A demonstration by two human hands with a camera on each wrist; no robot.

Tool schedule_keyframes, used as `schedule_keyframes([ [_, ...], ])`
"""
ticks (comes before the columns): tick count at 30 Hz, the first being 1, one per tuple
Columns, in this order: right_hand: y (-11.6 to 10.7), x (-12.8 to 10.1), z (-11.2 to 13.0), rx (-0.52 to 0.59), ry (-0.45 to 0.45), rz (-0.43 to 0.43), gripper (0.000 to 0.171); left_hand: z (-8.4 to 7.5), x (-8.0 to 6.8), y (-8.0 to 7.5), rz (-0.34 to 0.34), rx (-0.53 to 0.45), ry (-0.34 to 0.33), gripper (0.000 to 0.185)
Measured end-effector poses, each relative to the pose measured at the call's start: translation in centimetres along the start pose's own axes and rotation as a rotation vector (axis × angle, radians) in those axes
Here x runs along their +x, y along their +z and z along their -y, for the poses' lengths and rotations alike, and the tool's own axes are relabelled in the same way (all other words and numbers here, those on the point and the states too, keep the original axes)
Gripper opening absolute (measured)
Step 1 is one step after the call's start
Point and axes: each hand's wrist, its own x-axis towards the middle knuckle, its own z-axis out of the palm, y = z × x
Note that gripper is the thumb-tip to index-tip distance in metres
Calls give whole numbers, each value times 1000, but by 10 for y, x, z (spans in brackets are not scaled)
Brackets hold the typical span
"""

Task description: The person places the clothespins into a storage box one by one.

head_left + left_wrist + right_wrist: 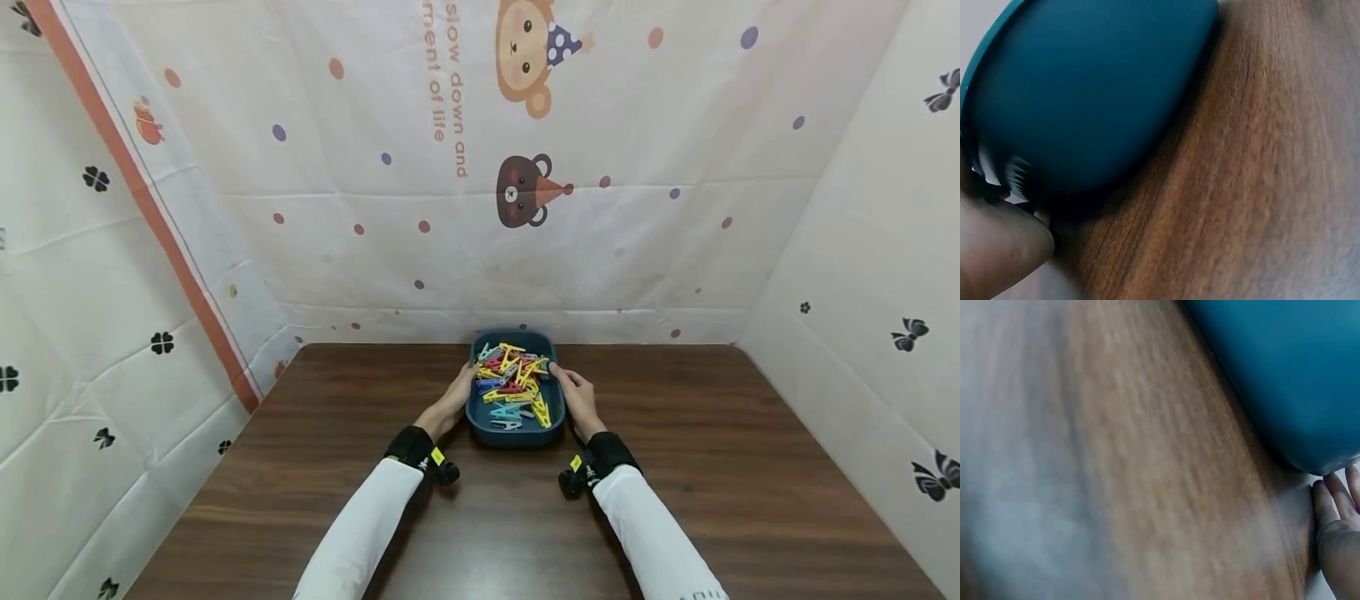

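A dark blue plastic basket (517, 438) is near the far edge of the table, heaped with yellow, red, blue and teal clothespins (516, 385). My left hand (453, 402) grips its left side, thumb near the rim. On the opposite side, my right hand (582, 403) holds the basket with the thumb at the rim. In the right wrist view, several fingertips (1327, 480) meet the basket's lower outer wall. The left wrist view shows the smooth outer wall (1091, 81) close up, and part of the left hand beside it. Whether the base touches the table I cannot tell.
The brown wood-grain table (720, 467) extends to both sides and toward me. Behind it hangs a white printed cloth (600, 267), with more cloth at the left and right. Both wrists wear black straps with small cameras.
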Motion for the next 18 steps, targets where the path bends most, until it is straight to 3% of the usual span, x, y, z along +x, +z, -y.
schedule_keyframes([
  [6, -14, 1, 11, -30, 72, 78, 84, -4, 8, 8, 10, 3, 6, 68],
  [10, -26, 1, 28, -170, 87, 148, 88, -2, 10, 11, 4, -3, -9, 68],
  [13, -29, -1, 43, -326, -38, 114, 86, 0, 9, 10, -26, 39, 9, 70],
  [18, -21, -7, 68, -631, -420, -2, 89, -5, -4, -4, -106, 327, 103, 77],
])
